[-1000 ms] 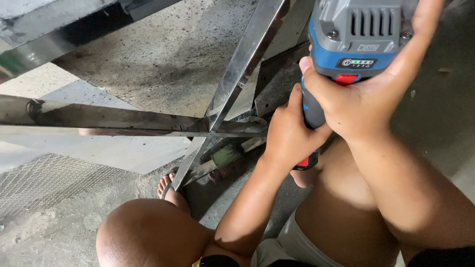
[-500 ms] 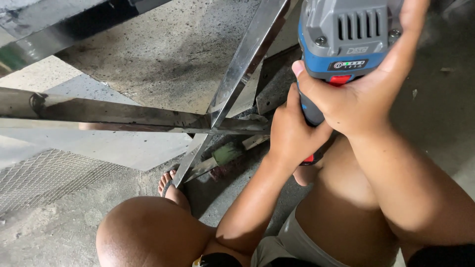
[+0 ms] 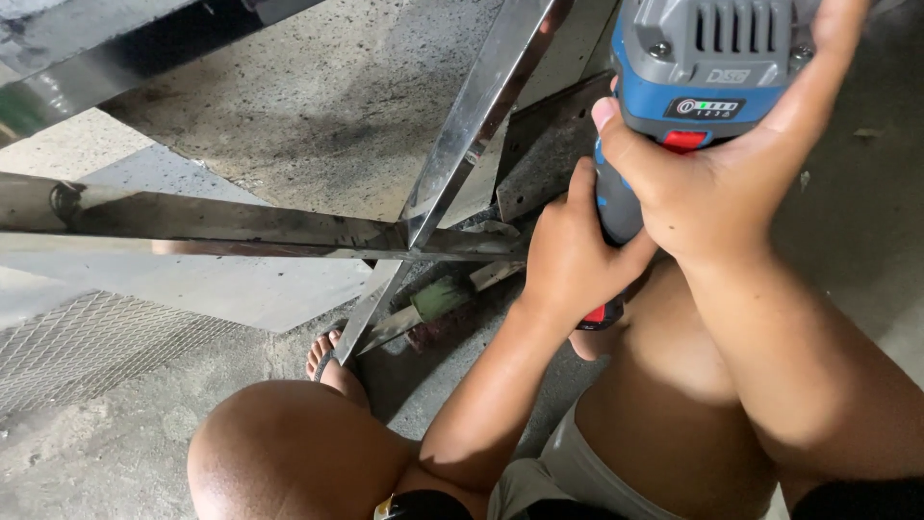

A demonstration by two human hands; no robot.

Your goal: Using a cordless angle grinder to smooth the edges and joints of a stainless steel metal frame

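Note:
A blue and grey cordless power tool (image 3: 707,82) fills the upper right, its battery end toward me. My right hand (image 3: 717,188) wraps around the top of its handle below the battery. My left hand (image 3: 573,255) grips the tool's lower body, close to the joint of the shiny steel angle bars (image 3: 423,236). The working end of the tool is hidden behind my left hand. One bar (image 3: 481,106) runs up and right from the joint, another (image 3: 192,223) runs left.
My bare knees (image 3: 289,457) are at the bottom, a sandalled foot (image 3: 332,361) on the concrete floor. Wire mesh (image 3: 87,347) lies at the left. A green-handled tool (image 3: 443,299) lies on the floor under the bars.
The power tool and both hands have shifted slightly left in the view; the grip is unchanged.

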